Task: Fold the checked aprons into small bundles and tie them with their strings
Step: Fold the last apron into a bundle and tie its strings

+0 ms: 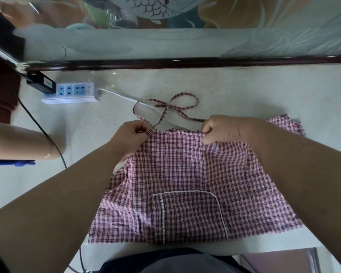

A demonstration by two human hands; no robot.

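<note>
A pink and dark red checked apron (177, 166) lies spread flat on the pale counter (244, 91), its white-trimmed pocket (187, 211) towards me. My left hand (132, 134) pinches the apron's top left corner where a string starts. My right hand (222, 129) grips the top right corner in a fist. The neck strings (165, 107) lie in crossed loops on the counter just beyond both hands.
A white power strip (71, 92) with a black plug sits at the back left, its white cable running towards the strings. A black cable trails down the left side. Another person's forearm (24, 142) rests at the left edge. A dark wooden ledge borders the back.
</note>
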